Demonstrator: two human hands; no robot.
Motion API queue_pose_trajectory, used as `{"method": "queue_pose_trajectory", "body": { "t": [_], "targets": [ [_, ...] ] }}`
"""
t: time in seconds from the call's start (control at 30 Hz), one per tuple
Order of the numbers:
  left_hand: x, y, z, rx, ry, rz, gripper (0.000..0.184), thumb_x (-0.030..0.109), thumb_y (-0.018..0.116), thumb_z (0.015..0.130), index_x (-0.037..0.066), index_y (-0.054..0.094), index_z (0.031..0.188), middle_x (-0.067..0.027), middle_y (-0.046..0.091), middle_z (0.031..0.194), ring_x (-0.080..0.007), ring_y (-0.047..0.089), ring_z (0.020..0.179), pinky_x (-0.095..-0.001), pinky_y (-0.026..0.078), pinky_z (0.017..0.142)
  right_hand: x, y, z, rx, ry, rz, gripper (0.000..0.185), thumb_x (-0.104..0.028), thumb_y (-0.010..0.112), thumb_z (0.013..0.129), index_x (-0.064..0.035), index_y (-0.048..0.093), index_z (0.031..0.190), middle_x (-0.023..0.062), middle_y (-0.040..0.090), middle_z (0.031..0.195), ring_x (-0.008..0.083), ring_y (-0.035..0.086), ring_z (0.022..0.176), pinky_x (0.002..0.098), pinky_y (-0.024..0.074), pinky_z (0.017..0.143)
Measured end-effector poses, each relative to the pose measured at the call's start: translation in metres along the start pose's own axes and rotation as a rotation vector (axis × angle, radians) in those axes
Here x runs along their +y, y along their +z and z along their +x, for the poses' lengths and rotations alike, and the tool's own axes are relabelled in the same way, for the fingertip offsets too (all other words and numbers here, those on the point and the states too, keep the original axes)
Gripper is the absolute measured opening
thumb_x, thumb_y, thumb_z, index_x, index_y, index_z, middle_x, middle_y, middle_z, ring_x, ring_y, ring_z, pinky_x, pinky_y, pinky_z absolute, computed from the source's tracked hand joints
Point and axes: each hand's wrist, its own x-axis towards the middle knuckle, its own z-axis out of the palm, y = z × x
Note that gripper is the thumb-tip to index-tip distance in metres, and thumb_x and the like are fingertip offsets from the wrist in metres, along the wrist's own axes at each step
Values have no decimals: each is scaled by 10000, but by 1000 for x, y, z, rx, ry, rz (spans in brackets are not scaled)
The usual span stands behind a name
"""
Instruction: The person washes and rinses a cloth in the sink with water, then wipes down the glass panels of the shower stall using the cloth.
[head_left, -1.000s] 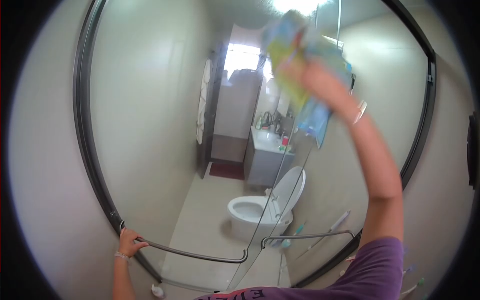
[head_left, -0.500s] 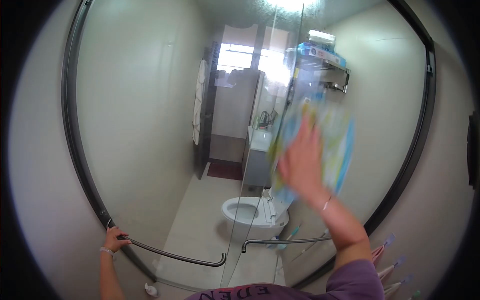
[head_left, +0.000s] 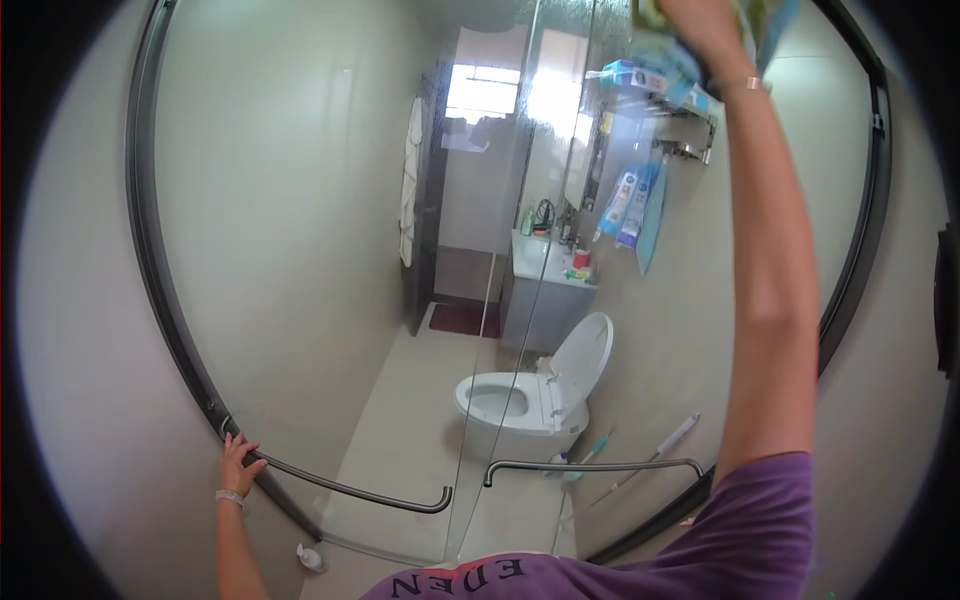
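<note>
My right grip (head_left: 705,32) clutches a patterned cloth (head_left: 662,48) high at the right glass door panel (head_left: 680,320), seemingly wiping; my left grip (head_left: 237,466) touches the left metal handle (head_left: 350,489), its closure unclear. The next move calls for flat, even pressure.

The cloth (head_left: 655,45) looks soft and matt. The glass (head_left: 300,250) is smooth and glossy, with a mottled film near the top. Both handles (head_left: 350,486) are smooth metal with a satin sheen; the frame (head_left: 142,250) looks dark and nearly matt. The toilet (head_left: 515,440) is glossy and ceramic-looking, the towel (head_left: 412,180) white fabric, the shirt (head_left: 750,520) matt knit, the bottle (head_left: 312,558) white plastic.
</note>
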Motion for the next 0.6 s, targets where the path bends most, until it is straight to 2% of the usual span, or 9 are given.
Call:
{"method": "queue_pose_trajectory", "body": {
  "t": [0.13,0.17,0.2,0.27,0.37,0.43,0.47,0.5,0.6],
  "targets": [
    [47,12,-25,58,52,113,387,195,739,665,77,616,1012,-167,516,1248,-391,280,1313,-493,213,1064,-129,-25,-159,-189,-40,-116,639,-265,622,752,62,398,1253,268,329,1364,437,351,1223,481,259,1052],
    [61,20,-31,60,100,154,376,198,737,664,77,609,996,-155,543,1190,-380,353,1253,-497,238,1043,-155,-42,-207,-459,7,49,685,-269,623,746,105,367,1259,305,285,1374,453,348,1222,473,235,1069],
    [77,30,-39,62,144,194,366,202,736,663,78,603,980,-143,570,1133,-370,427,1194,-502,263,1023,-183,-68,-225,-997,392,380,681,-298,631,749,105,401,1247,310,258,1392,424,343,1248,455,254,1067],
    [118,42,-47,-20,261,102,253,208,726,671,86,609,860,-101,607,926,-323,545,965,-477,345,919,-171,-66,-284,-1115,19,435,648,-336,626,784,42,419,1268,254,355,1360,341,413,1225,421,309,1040],
    [143,74,-54,-44,323,7,180,226,709,678,83,601,678,-74,592,710,-276,560,729,-439,379,793,-103,-76,-273,-984,167,742,663,-392,597,829,-22,369,1331,197,401,1351,289,434,1218,384,313,1040],
    [158,84,-51,-86,330,66,217,247,693,692,69,598,612,-84,578,628,-280,558,642,-413,391,731,-52,-95,-232,-1034,510,556,733,-439,564,860,-42,262,1397,182,320,1412,267,357,1277,342,290,1051],
    [163,83,-50,-123,318,114,233,252,688,701,62,599,601,-88,568,595,-283,553,606,-396,400,693,9,-60,-256,-623,480,360,723,-462,483,890,-53,204,1417,158,280,1441,258,319,1303,315,254,1068],
    [166,84,-46,-155,304,167,251,258,682,711,54,599,589,-92,558,563,-285,547,570,-379,408,655,21,-92,-207,-474,861,463,744,-446,484,895,-34,165,1426,189,236,1456,275,280,1326,310,244,1067],
    [176,100,-43,-64,234,-12,299,263,641,727,46,564,536,-115,526,518,-318,520,516,-405,389,535,201,-86,-185,106,584,68,670,-440,467,898,-19,289,1388,211,306,1419,316,325,1297,345,268,1048]
  ]
}}
